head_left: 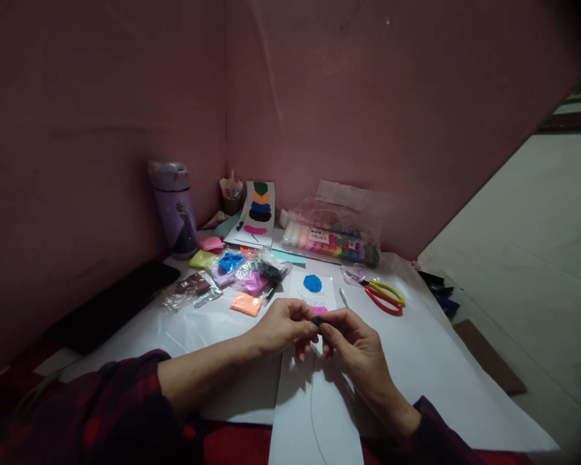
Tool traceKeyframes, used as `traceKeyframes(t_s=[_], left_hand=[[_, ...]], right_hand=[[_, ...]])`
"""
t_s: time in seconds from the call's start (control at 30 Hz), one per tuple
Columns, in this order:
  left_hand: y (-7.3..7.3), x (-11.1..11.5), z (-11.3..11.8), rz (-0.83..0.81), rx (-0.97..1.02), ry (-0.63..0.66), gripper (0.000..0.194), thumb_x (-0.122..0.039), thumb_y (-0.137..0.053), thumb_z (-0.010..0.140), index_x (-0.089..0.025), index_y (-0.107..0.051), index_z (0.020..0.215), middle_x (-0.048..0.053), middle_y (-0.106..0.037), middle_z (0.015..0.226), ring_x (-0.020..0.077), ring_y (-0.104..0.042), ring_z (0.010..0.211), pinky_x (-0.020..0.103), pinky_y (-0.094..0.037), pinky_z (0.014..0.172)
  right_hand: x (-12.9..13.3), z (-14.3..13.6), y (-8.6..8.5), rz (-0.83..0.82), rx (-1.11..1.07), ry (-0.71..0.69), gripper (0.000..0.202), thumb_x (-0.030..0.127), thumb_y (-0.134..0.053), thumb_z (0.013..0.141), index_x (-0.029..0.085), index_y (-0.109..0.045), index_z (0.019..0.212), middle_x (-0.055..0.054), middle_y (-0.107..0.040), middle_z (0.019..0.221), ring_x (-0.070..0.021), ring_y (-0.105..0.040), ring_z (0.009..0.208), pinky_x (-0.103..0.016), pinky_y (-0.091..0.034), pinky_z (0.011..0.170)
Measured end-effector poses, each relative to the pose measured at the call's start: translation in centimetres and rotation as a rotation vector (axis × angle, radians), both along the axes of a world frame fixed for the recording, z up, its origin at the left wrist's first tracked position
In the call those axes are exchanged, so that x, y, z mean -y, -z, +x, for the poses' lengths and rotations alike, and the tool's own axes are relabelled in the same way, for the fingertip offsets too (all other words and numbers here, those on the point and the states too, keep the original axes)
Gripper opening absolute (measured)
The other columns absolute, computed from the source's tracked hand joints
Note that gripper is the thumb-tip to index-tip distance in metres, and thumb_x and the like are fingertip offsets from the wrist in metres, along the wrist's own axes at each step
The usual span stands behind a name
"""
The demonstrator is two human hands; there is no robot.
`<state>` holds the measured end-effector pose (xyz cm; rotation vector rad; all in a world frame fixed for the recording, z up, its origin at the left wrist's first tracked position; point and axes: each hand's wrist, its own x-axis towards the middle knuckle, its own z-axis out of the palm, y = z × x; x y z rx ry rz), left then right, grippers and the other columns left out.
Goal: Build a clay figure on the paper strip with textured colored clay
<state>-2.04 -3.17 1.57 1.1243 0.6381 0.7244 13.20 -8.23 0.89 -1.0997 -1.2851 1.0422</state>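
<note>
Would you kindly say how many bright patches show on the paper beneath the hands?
2: the blue patch near the far end of the paper, the pink patch closer in; the left hand and right hand may hide more.

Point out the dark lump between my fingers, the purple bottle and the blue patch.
Dark lump (pixel 318 320), head view, on its middle.
Purple bottle (pixel 173 208), head view, on its side.
Blue patch (pixel 312 283), head view, on its middle.

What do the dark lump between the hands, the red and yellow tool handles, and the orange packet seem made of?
Dark lump: possibly matte modelling clay, showing no obvious shine; too small to be sure.
Tool handles: probably smooth plastic, given their bright, even colour.
Orange packet: apparently glossy clear film, from its faint highlights.
</note>
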Motion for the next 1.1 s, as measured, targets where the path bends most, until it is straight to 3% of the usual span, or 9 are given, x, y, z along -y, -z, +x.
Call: traceKeyframes(t_s=[0.3,0.47,0.83,1.1], left_hand=[[0.03,0.04,-0.02,0.012,-0.001,0.001,0.045,-0.046,-0.077,0.061,-0.010,-0.056,0.077,0.003,-0.063,0.060,0.0101,-0.055,0.041,0.023,-0.047,0.039],[-0.15,0.17,0.16,0.001,-0.020,-0.038,0.035,-0.036,-0.076,0.062,-0.010,-0.055,0.074,0.002,-0.063,0.057,0.0089,-0.052,0.037,0.021,-0.043,0.036],[-0.52,0.19,0.18,-0.006,-0.026,-0.279,0.020,-0.026,-0.068,0.066,-0.012,-0.054,0.069,0.000,-0.061,0.056,0.0069,-0.046,0.033,0.019,-0.037,0.031],[-0.07,-0.04,-0.07,0.019,-0.046,-0.168,0.027,-0.029,-0.073,0.064,-0.007,-0.064,0.076,0.001,-0.060,0.059,0.0058,-0.048,0.037,0.019,-0.039,0.035]], right_hand=[[0.10,0.14,0.23,0.020,0.039,-0.004,0.016,0.032,-0.068,0.082,0.018,-0.065,0.087,0.001,-0.063,0.067,-0.0083,-0.051,0.051,-0.021,-0.041,0.048],[0.03,0.16,0.38,0.019,0.042,0.006,0.017,0.033,-0.068,0.080,0.017,-0.064,0.086,0.001,-0.061,0.066,-0.0083,-0.050,0.049,-0.020,-0.041,0.045],[-0.30,0.30,0.10,-0.019,0.061,0.259,0.015,0.029,-0.068,0.076,0.018,-0.059,0.075,0.006,-0.053,0.051,-0.0079,-0.046,0.042,-0.019,-0.039,0.040],[-0.28,0.48,0.34,-0.099,0.053,0.154,0.026,0.043,-0.064,0.082,0.018,-0.058,0.080,0.006,-0.052,0.050,-0.0083,-0.045,0.039,-0.020,-0.038,0.037]])
